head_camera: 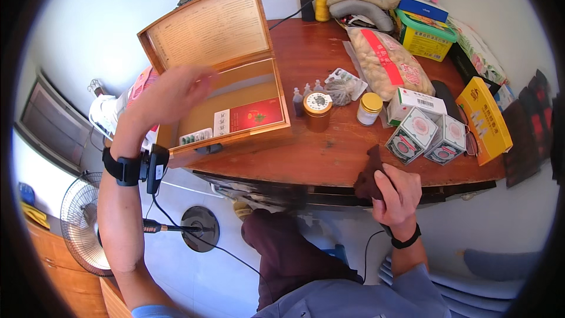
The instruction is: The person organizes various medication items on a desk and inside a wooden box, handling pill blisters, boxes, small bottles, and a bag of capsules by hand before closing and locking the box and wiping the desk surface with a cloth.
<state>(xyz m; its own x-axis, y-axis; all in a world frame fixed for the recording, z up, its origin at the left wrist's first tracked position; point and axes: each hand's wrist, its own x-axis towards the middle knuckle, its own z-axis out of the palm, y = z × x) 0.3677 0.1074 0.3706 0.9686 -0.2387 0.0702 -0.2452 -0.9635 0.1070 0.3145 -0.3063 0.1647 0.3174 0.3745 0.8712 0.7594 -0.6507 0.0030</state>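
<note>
An open wooden box (286,110) stands at the desk's left end, its lid (212,26) raised and lined with a printed sheet. Inside lie a red carton (258,117) and a blister pack of capsules (196,136). Over the box's left side hangs my left hand (172,92), blurred, its fingers pointing right; whether they hold anything is unclear. At the desk's front edge my right hand (397,194) grips a bunched dark maroon cloth (370,176). A brown jar (318,121) and a small gold-lidded jar (368,110) stand between my hands, farther back.
Patterned boxes (412,134), a yellow carton (485,123) and a large plastic bag (386,59) crowd the desk's right side. Small bottles (298,101) stand beside the brown jar. A black cable (212,245) runs from my left wrist device (156,168). A fan (84,225) stands lower left.
</note>
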